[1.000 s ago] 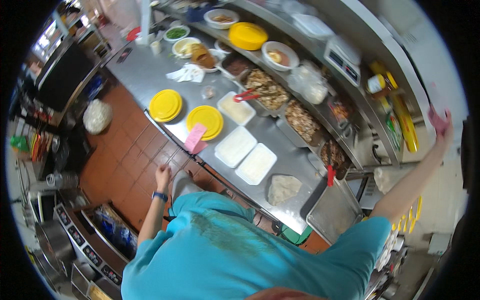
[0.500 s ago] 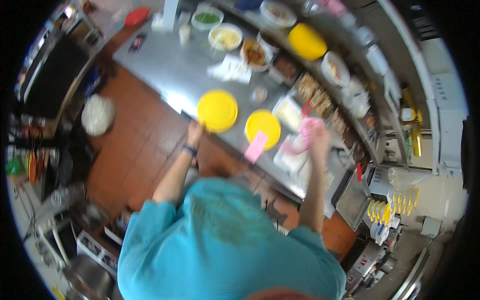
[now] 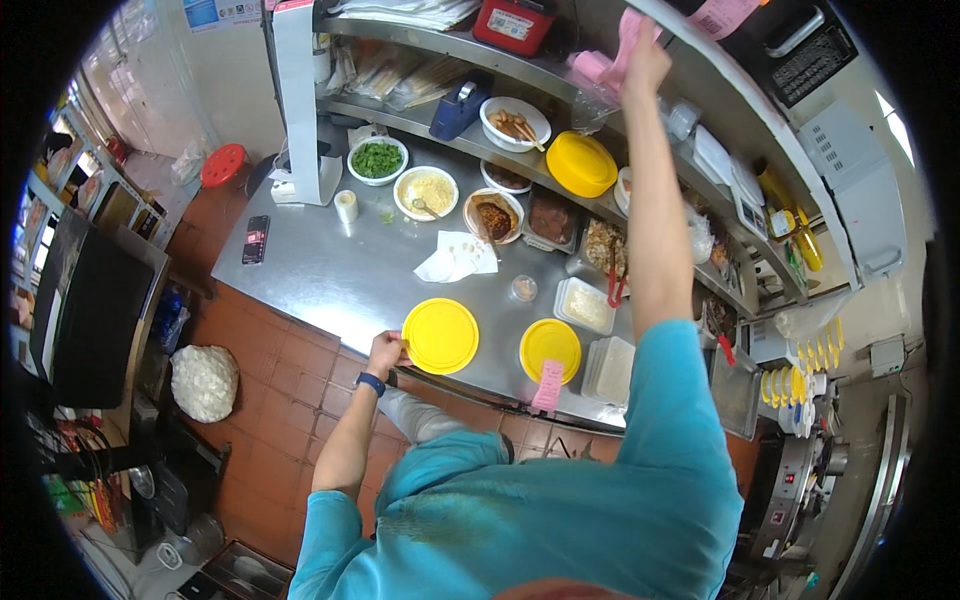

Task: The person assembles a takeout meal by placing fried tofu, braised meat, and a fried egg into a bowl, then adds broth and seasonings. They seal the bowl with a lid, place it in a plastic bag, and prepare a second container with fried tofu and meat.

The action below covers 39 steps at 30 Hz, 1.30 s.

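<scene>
A round yellow plate (image 3: pixel 440 336) sits at the near edge of the steel counter. My left hand (image 3: pixel 388 353), with a dark band at the wrist, grips the plate's left rim. Stretched up to the far right, my right hand (image 3: pixel 647 72) is closed on a pink paper slip (image 3: pixel 628 42) by the upper shelf; its fingers are partly hidden. A second yellow plate (image 3: pixel 550 346) stands to the right of the first, with another pink slip (image 3: pixel 547 386) lying over its near edge and hanging down.
Along the back of the steel counter (image 3: pixel 300 290) stand bowls of chopped greens (image 3: pixel 378 158), a pale shredded food (image 3: pixel 426 192) and dark sauce (image 3: pixel 494 216). White tissue (image 3: pixel 457 257), plastic tubs (image 3: pixel 585 305) and red-handled tongs (image 3: pixel 616 290) lie nearer. Shelves (image 3: pixel 420 118) overhang the back.
My right hand has risen from over the tubs to the upper shelf, pink paper in its fingers. My left hand remains at the plate's rim. The whole view has shifted.
</scene>
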Motion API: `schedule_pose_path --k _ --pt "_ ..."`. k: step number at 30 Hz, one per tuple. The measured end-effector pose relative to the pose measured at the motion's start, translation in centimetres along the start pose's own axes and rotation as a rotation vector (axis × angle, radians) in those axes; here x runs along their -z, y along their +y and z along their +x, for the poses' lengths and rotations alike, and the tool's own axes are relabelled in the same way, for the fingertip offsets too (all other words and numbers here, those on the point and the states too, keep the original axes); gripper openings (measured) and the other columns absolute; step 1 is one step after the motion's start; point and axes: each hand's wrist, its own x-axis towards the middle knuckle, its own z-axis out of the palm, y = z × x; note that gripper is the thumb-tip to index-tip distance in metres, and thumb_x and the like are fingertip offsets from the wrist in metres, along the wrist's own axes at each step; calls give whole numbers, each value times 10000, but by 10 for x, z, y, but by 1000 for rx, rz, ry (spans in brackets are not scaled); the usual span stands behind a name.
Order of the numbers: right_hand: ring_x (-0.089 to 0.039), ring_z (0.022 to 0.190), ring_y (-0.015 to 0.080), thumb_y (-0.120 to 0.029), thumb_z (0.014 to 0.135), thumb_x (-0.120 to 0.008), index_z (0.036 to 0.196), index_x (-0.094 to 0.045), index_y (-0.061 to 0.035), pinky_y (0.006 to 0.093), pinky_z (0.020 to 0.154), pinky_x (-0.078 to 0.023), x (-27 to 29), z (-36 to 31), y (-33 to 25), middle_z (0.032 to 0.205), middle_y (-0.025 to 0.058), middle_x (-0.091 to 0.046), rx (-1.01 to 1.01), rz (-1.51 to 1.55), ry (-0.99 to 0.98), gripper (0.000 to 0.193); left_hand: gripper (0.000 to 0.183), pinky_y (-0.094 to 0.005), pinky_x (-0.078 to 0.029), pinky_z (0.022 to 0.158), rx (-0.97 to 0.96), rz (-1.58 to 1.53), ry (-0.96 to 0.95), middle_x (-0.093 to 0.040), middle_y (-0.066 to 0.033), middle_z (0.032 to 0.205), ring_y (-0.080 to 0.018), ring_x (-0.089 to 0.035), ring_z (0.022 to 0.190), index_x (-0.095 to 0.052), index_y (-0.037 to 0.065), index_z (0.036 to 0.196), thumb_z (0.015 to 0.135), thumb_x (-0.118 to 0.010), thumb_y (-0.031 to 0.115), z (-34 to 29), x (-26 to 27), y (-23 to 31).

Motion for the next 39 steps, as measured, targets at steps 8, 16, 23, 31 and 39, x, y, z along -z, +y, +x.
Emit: schedule_pose_path --k 8,16,23,31,39 --pt "-549 689 124 -462 882 -667 767 -667 73 325 628 -457 31 2 21 767 82 -672 449 -520 13 547 334 -296 -532 628 -74 553 -151 -687 -70 786 -151 -645 671 -693 14 1006 914 -578 315 74 73 77" --pt "-634 751 120 -227 905 -702 1051 -694 -50 276 686 -510 46 -440 57 878 71 -714 -521 -519 -665 229 260 -237 -484 686 71 392 -271 -695 -35 888 -90 -605 741 -699 5 1135 930 -602 133 126 86 141" --pt "-695 791 172 -281 853 -738 982 -726 -26 310 726 -529 63 -534 221 878 115 -739 -854 -518 -388 286 256 -306 -550 790 236 281 -173 -662 -67 977 -166 -655 868 -611 21 1106 976 -592 242 87 109 129" --pt "-632 713 119 -295 911 -708 918 -703 2 283 694 -523 74 -545 232 736 67 -680 -1012 -557 -517 297 150 -317 -605 677 141 218 -504 -671 -133 920 -208 -711 801 -532 3 1008 918 -652 19 65 127 82" --pt "-616 702 119 -257 995 -610 993 -650 -2 293 655 -534 96 -599 185 779 44 -650 -1029 -362 -255 258 147 -347 -623 735 182 65 -580 -636 -110 920 -218 -700 837 -520 3 1025 940 -638 27 79 134 77"
